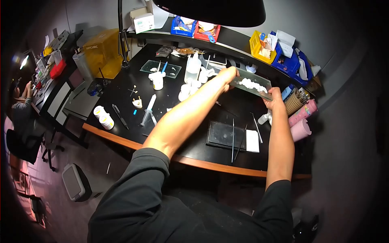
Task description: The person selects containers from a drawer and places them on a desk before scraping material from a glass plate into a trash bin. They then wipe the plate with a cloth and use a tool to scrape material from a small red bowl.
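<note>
Both hands hold a glass slab (262, 81) above the back right of the black desk. White lumpy material (253, 85) lies in a strip on top of it. My left hand (229, 76) grips the slab's left end, and my right hand (274, 98) grips its right end, fingers closed on the edge. Below the slab, a dark flat box (223, 135) lies near the desk front with a thin blue-handled tool (233, 141) across it. A white pad (252, 141) sits beside the box. Small white bottles (265, 118) stand just under my right hand.
A syringe (148, 110), a pen (120, 116), a tooth model (137, 102) and white jars (106, 120) lie at the left. Another glass plate (170, 69) is farther back. Pink cups (300, 129) stand at the right. A dark lamp (214, 12) hangs overhead. A person (22, 105) sits far left.
</note>
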`<state>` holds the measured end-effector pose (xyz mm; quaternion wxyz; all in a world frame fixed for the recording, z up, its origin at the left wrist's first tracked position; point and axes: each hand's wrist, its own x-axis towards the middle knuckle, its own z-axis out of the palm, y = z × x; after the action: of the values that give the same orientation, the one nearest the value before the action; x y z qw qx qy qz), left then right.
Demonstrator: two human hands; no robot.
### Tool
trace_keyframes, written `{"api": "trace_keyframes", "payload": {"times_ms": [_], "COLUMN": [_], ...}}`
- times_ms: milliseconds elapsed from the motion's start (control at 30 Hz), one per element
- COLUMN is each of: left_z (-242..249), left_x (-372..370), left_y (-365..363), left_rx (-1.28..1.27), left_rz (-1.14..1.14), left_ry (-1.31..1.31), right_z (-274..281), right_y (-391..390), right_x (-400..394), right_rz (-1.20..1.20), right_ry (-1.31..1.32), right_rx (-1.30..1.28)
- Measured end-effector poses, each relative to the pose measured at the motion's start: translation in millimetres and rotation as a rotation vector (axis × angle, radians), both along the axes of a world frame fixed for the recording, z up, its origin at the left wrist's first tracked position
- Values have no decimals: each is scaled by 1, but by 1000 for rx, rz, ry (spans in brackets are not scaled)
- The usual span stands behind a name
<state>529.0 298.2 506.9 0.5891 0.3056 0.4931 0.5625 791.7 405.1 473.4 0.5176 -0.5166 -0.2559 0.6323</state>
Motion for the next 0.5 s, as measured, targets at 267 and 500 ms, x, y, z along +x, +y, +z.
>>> {"api": "trace_keyframes", "payload": {"times_ms": [267, 500], "left_z": [13, -24], "left_x": [-18, -13], "left_y": [-72, -164], "left_rx": [45, 350], "left_rz": [-191, -209], "left_ry": [-34, -190], "right_z": [17, 1], "right_y": [-88, -186], "right_x": [19, 18], "right_rz": [160, 417], "right_ry": [27, 211], "right_rx": [96, 191]}}
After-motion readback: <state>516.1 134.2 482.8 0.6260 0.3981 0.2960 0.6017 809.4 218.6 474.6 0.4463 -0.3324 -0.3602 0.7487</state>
